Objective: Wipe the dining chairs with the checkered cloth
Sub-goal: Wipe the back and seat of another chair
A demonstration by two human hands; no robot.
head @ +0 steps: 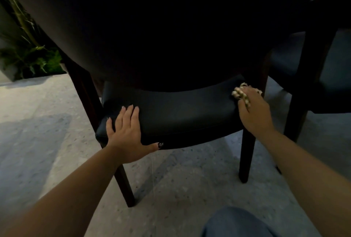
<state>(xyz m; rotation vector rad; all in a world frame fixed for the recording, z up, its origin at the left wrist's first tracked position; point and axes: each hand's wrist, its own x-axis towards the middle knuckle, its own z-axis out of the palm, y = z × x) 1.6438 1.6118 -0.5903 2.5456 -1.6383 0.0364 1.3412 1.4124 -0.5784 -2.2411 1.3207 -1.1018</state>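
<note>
The right hand [252, 111] has its fingers curled over a bunched beige-and-cream checkered cloth [244, 94], pressing it onto the far right corner of the padded black leather seat of a dark wooden dining chair [180, 115]; only scraps of the cloth show past the fingers. The left hand [126, 134] lies flat and spread on the seat's near left corner, fingers straight, thumb with a dark-painted nail hooked along the front edge, holding nothing. The chair's dark curved backrest fills the upper part of the view. A second dark dining chair [311, 69] stands just beside it on the right. Both stand on a pale speckled stone floor [47, 123]. Green leafy plants [32, 56] sit at the far left. A blue denim knee [235, 223] shows at the bottom edge.
</note>
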